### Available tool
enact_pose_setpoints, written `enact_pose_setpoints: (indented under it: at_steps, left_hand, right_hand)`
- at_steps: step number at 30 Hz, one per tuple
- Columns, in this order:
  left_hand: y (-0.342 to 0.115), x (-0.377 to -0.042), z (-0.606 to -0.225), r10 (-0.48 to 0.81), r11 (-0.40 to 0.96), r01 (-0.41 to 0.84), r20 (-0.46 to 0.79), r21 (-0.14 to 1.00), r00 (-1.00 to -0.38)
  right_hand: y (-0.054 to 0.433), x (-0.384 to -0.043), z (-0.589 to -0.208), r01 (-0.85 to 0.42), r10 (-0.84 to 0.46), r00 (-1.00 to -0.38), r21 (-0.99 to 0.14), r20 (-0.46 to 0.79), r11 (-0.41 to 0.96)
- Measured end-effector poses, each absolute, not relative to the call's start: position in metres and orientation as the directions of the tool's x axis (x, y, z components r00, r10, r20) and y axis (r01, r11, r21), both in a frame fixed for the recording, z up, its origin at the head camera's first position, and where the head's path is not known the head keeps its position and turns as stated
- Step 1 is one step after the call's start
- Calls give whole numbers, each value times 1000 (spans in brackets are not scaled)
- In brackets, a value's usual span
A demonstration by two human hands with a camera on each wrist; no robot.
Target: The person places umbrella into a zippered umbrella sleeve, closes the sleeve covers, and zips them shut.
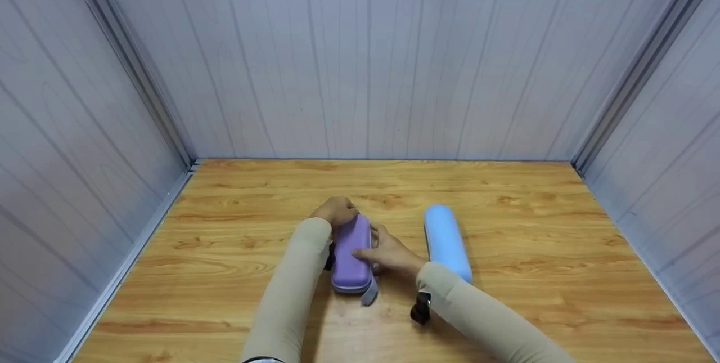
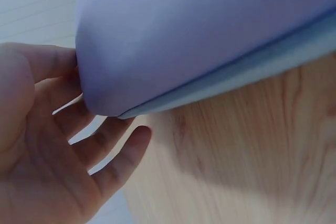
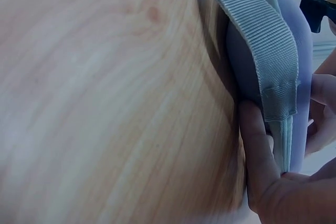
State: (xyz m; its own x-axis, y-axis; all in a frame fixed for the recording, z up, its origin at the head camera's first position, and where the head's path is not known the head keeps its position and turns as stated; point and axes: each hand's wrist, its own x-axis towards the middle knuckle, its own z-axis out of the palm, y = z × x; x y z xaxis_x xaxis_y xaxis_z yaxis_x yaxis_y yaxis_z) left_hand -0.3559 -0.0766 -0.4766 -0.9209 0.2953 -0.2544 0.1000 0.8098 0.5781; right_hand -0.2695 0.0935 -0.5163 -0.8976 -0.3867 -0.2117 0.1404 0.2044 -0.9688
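A purple zippered hard case (image 1: 352, 261) lies lengthwise on the wooden table, its grey wrist strap (image 3: 275, 56) hanging from the near end. My left hand (image 1: 336, 211) grips the far end; in the left wrist view its thumb and fingers (image 2: 100, 142) curl about the case's corner. From the right side my right hand (image 1: 396, 251) holds the same case, thumb on top and the other fingers along the side. One finger (image 3: 257, 135) of that hand reaches low beside the strap, close to the table. The zip looks closed where it shows.
A light blue case (image 1: 447, 242) lies to the right, partly behind my right forearm. The wooden table (image 1: 225, 273) is bounded by a pale panelled back wall (image 1: 360, 59) and side walls with metal corner rails.
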Motion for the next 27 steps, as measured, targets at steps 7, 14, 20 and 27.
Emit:
enact_pose_setpoints:
  at_steps: [7,14,20,27]
  left_hand:
    - [-79,-358,-480,200,793,85,-126,604,-972]
    - [-75,-357,-477,104,807,48,-61,589,-993]
    - [-72,-353,-472,16,850,-15,-54,527,-998]
    - [-69,-356,-473,-31,870,-62,-70,489,-997]
  right_hand:
    - [93,-270,-517,138,-395,-895,-972,-205,191]
    - [93,-270,-516,134,-383,-899,-966,-213,223]
    - [91,-271,-517,142,-383,-898,-965,-219,220]
    - [90,-272,-518,148,-386,-896,-967,-220,209]
